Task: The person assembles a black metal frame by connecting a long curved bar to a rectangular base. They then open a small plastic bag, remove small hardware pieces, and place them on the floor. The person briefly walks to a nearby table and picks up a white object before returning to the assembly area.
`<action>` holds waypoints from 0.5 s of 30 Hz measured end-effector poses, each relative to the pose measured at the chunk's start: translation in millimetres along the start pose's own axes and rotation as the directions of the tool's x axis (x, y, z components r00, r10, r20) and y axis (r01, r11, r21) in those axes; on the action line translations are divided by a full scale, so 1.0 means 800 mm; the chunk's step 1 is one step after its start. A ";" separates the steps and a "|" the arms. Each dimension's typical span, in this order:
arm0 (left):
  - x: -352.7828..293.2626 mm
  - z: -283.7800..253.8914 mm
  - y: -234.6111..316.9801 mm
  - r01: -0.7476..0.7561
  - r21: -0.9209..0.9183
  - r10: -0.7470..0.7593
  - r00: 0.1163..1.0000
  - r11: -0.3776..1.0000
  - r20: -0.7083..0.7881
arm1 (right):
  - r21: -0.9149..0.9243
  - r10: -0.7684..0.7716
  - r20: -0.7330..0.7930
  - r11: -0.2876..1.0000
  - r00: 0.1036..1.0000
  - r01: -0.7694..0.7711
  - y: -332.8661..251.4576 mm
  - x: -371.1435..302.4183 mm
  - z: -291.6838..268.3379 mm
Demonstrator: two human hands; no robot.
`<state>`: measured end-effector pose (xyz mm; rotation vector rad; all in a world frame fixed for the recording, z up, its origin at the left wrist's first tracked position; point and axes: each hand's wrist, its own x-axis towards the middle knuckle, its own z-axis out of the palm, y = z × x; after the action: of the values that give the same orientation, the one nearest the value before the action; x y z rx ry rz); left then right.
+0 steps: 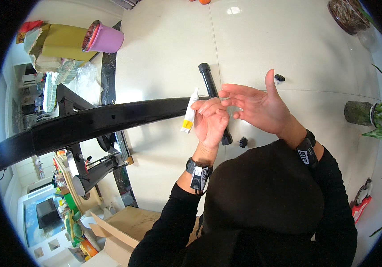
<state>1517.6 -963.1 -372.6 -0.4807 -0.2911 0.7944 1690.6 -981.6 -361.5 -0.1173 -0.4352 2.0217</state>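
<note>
A small white squeeze tube with a yellow band (pixel 190 114) is in my left hand (pixel 210 121), its fingers curled round it and its narrow end pointing up. Close on the right, my right hand (pixel 265 107) is raised with its fingers apart and its thumb up; I see nothing in it. Beneath my hands runs a long, curved black beam (pixel 110 116), reaching to the left. At its right end a black bar with end caps (pixel 207 80) lies crosswise on the floor, partly hidden by my left hand.
Two black knobs lie on the tiled floor, one below my right hand (pixel 243 142) and one beyond it (pixel 279 78). An open cardboard box (pixel 128 224) sits at lower left. A purple bucket (pixel 106 38) stands far left, a potted plant (pixel 359 113) at right.
</note>
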 end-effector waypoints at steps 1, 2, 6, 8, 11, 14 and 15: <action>0.000 0.001 0.000 -0.014 -0.030 0.014 1.000 0.999 -0.012 | -0.011 0.000 -0.005 1.000 1.000 0.000 0.000 0.000 0.000; 0.000 0.001 0.000 -0.019 -0.024 0.019 1.000 1.000 -0.008 | -0.022 -0.001 -0.004 1.000 1.000 0.001 0.001 0.000 0.000; -0.002 0.000 0.001 -0.042 -0.015 0.042 0.999 0.999 -0.012 | -0.023 0.003 -0.008 1.000 1.000 -0.003 0.003 -0.001 -0.001; -0.002 -0.002 0.003 -0.052 -0.007 0.052 0.999 0.999 -0.014 | -0.042 0.012 -0.058 0.999 0.998 -0.014 0.003 -0.003 -0.001; -0.001 -0.004 0.007 -0.088 0.002 0.088 0.995 0.996 -0.036 | -0.038 0.022 -0.094 0.999 0.995 -0.026 0.003 -0.004 -0.003; 0.000 -0.006 0.014 -0.137 0.041 0.141 0.984 0.990 -0.106 | -0.039 0.034 -0.130 0.998 0.991 -0.039 0.002 -0.006 -0.004; 0.000 -0.006 0.017 -0.149 0.080 0.158 0.978 0.986 -0.135 | -0.040 0.036 -0.136 0.998 0.990 -0.041 0.002 -0.006 -0.005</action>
<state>1511.6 -956.2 -383.5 -0.4950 -0.0953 0.9134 1692.7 -985.5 -366.3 -0.2893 -0.3935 2.0283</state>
